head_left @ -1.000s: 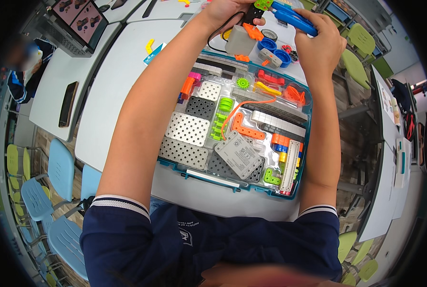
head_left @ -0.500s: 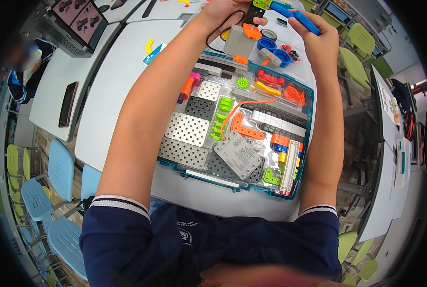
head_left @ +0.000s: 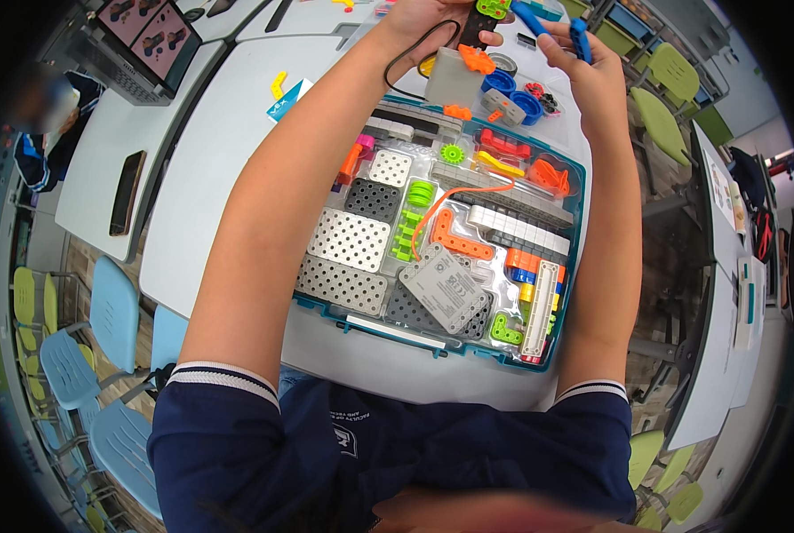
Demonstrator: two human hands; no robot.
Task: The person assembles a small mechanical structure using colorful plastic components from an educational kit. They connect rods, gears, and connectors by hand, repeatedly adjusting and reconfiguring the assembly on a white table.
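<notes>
At the top of the view, my left hand [head_left: 419, 25] grips a part-built plastic model. The model has a grey block [head_left: 453, 78], an orange connector [head_left: 477, 59], a bright green piece [head_left: 493, 8] and a looping black cable [head_left: 419, 46]. To its right, my right hand [head_left: 588, 71] is closed around a blue two-handled pliers-like tool [head_left: 580, 40]. Its two blue arms look spread apart, and the tip lies near the green piece; whether they touch is unclear. Below my hands is a teal-edged case [head_left: 552, 351] of perforated plates, beams and colourful plastic parts.
Blue rings [head_left: 526, 108] and other small parts lie just behind the case. A grey module [head_left: 450, 289] with an orange cable rests on its contents. Left are a phone [head_left: 127, 194], a laptop [head_left: 148, 40] and a seated person [head_left: 55, 133]. Chairs [head_left: 112, 311] stand around.
The blue tool's arms have spread apart, and it has shifted slightly away from the green piece. The model in my left hand has moved a little right.
</notes>
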